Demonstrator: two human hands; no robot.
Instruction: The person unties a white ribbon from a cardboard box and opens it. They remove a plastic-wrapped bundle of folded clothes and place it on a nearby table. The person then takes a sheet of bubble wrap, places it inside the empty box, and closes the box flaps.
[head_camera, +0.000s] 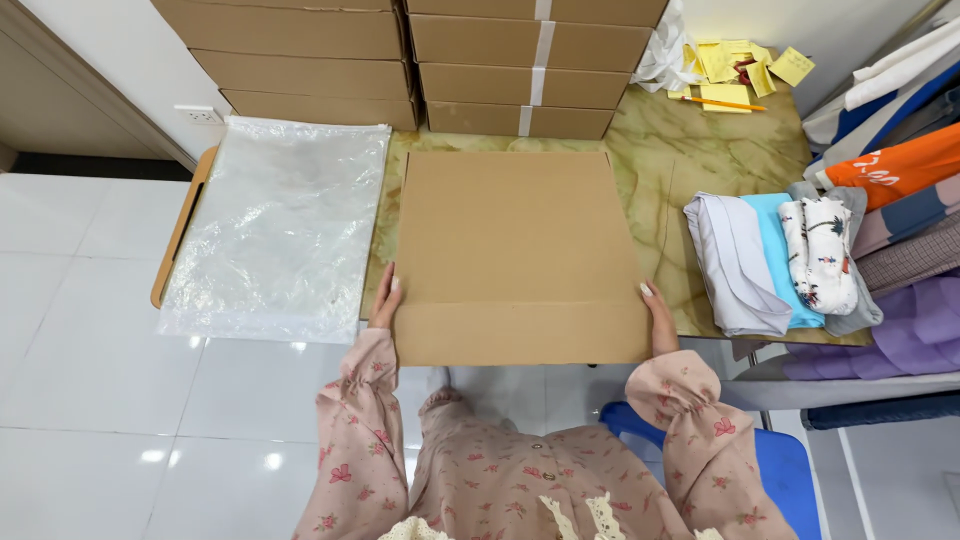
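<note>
A flat brown cardboard sheet (515, 250) with a fold line near its front lies on the marbled green table (690, 150). My left hand (385, 298) rests against the sheet's left edge near the front corner. My right hand (658, 312) presses on the right edge at the front flap. Both hands touch the cardboard from the sides, with fingers held flat along its edges. My pink flowered sleeves reach up from below.
A stack of clear plastic bags (280, 225) lies left of the sheet on a wooden board. Cardboard boxes (420, 60) are stacked at the back. Folded clothes (785, 265) sit at the right, with yellow notes (735, 70) behind them. A blue chair (785, 465) stands below.
</note>
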